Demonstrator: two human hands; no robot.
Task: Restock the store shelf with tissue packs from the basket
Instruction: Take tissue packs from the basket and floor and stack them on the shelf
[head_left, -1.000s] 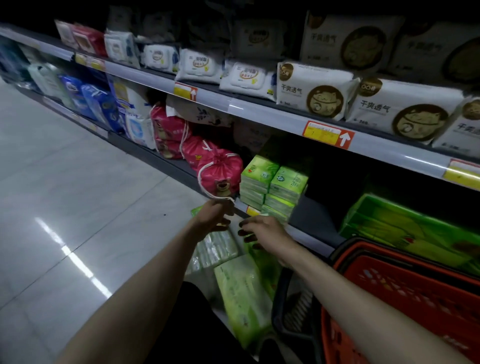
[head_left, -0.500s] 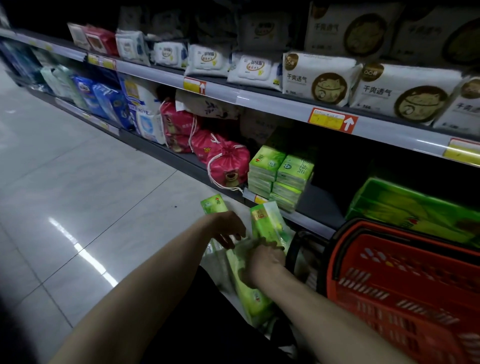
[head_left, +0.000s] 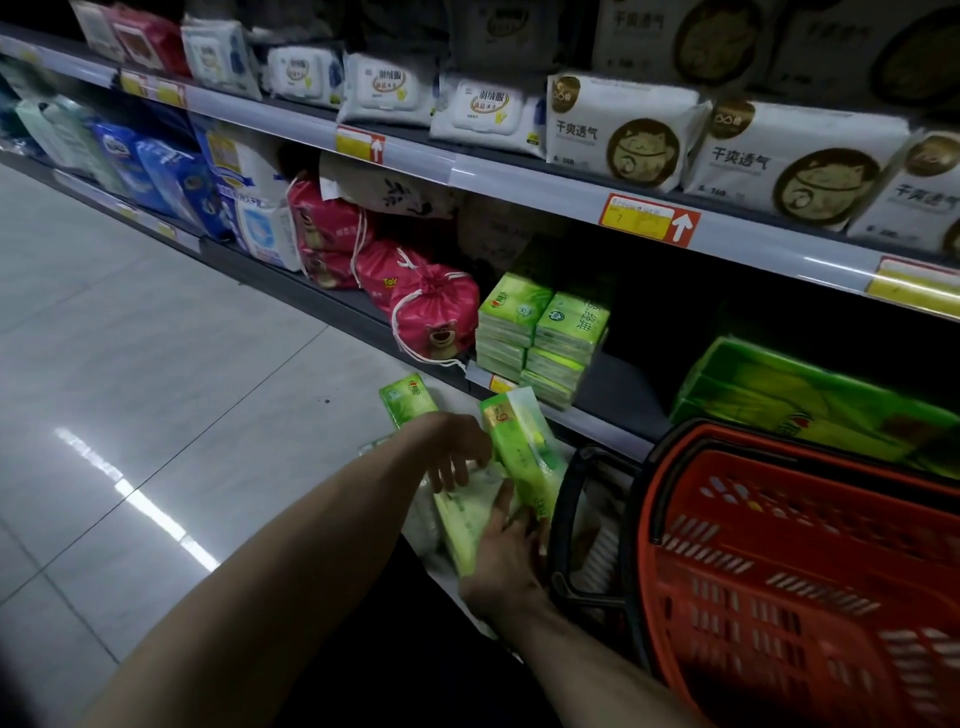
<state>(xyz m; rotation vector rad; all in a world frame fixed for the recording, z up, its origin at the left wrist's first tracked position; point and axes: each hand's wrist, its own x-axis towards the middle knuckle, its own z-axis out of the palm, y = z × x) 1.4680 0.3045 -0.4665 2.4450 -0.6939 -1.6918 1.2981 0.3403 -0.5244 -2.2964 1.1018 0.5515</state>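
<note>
Several green tissue packs lie on the floor below the bottom shelf (head_left: 618, 384). My right hand (head_left: 506, 564) grips a long green tissue pack (head_left: 524, 452), which tilts up toward the shelf edge. My left hand (head_left: 454, 449) hovers with its fingers spread over a pale green pack (head_left: 467, 519) lying flat. A further green pack (head_left: 408, 397) sticks up behind my left hand. Two stacks of small green tissue packs (head_left: 543, 335) stand on the bottom shelf. The red basket (head_left: 789, 571) is at my right; its inside is not visible.
Pink drawstring bags (head_left: 434, 312) sit left of the green stacks. Big green packs (head_left: 800, 395) fill the shelf behind the basket. The upper shelf (head_left: 519, 182) holds white wipe packs. A black basket handle (head_left: 563, 519) arcs beside my right hand. Tiled floor (head_left: 130, 364) stretches left.
Both hands dropped from the shelf edge to the packs on the floor. My right hand took hold of the long green pack and tilted it upward.
</note>
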